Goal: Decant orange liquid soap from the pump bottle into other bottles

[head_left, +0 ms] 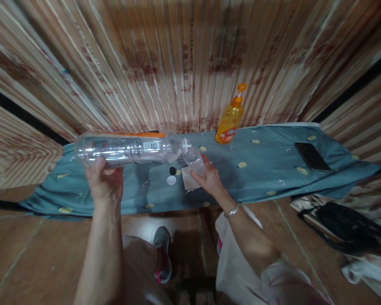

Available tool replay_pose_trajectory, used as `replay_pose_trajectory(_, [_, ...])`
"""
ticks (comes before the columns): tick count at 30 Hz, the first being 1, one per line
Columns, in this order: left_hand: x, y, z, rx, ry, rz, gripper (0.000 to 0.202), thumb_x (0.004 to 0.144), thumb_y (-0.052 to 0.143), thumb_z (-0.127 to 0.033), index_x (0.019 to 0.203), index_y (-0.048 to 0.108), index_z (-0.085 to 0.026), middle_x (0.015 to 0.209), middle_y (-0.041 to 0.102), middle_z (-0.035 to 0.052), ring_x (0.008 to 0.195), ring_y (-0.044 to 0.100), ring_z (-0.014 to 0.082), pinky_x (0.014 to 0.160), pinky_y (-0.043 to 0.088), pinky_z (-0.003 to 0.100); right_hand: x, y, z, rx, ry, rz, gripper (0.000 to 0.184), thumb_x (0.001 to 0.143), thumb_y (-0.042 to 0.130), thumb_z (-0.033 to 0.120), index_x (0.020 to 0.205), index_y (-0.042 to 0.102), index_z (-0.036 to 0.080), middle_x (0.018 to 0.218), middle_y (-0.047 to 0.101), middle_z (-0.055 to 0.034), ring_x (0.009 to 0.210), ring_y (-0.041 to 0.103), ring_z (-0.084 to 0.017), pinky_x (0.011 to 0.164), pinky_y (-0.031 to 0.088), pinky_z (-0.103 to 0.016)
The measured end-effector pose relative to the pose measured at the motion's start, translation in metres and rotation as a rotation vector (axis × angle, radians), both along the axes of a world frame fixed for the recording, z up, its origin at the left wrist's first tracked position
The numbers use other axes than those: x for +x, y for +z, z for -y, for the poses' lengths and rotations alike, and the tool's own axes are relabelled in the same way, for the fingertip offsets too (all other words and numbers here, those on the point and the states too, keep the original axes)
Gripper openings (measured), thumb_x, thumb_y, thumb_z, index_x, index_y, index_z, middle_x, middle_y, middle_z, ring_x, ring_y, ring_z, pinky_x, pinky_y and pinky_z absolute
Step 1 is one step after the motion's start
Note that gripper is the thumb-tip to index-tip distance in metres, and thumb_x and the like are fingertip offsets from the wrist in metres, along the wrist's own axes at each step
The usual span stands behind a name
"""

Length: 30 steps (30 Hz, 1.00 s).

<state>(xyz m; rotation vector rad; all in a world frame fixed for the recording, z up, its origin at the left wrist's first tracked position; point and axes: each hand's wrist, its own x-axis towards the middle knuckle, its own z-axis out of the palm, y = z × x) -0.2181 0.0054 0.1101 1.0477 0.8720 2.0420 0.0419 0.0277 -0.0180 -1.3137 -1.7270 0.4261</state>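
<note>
My left hand [106, 180] grips the base end of a large clear plastic bottle [130, 148], which lies on its side in the air over the cloth. Its uncapped neck points right and meets the mouth of a small clear container [193, 160]. That container, tilted, sits in the closed fingers of my right hand [211, 178]. Whether any liquid passes between the two I cannot make out. Below them on the cloth lie a small black cap [172, 170], a white round lid [171, 180] and a folded pale cloth or tissue [189, 180].
A teal patterned cloth [257, 169] covers the narrow table. An orange pump bottle [230, 120] stands at the back against the pleated curtain [187, 63]. Toward the right end lies a black phone [311, 156]. On the right, below table height, rests a black bag [346, 222].
</note>
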Motion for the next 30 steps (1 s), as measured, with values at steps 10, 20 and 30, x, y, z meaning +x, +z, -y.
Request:
replay_pose_trajectory(10, [-0.001, -0.006, -0.002, -0.022, 0.007, 0.009, 0.054, 0.052, 0.085, -0.039, 0.103, 0.066, -0.032, 0.102, 0.07, -0.0028, 0.11, 0.061, 0.0211, 0.088, 0.048, 0.03, 0.003, -0.004, 0.002, 0.015, -0.002, 0.037, 0.071, 0.083, 0.066, 0.04, 0.145, 0.045, 0.012, 0.134, 0.067, -0.0178, 0.119, 0.067, -0.031, 0.101, 0.055, -0.047])
replay_pose_trajectory(20, [-0.004, -0.009, 0.0, -0.02, 0.01, 0.017, 0.056, 0.053, 0.083, -0.036, 0.106, 0.067, -0.032, 0.11, 0.071, -0.0016, 0.113, 0.061, 0.0216, 0.087, 0.049, 0.03, 0.002, -0.004, 0.004, 0.005, -0.002, 0.044, 0.068, 0.082, 0.066, 0.039, 0.143, 0.048, 0.013, 0.131, 0.068, -0.0186, 0.117, 0.068, -0.031, 0.098, 0.056, -0.048])
replay_pose_trajectory(30, [-0.004, -0.012, 0.0, -0.025, 0.019, 0.025, 0.058, 0.053, 0.085, -0.038, 0.106, 0.065, -0.031, 0.109, 0.07, -0.0009, 0.113, 0.06, 0.0213, 0.085, 0.048, 0.029, 0.001, -0.005, 0.005, 0.009, -0.004, 0.038, 0.068, 0.083, 0.066, 0.04, 0.143, 0.046, 0.015, 0.131, 0.069, -0.017, 0.116, 0.068, -0.031, 0.098, 0.056, -0.046])
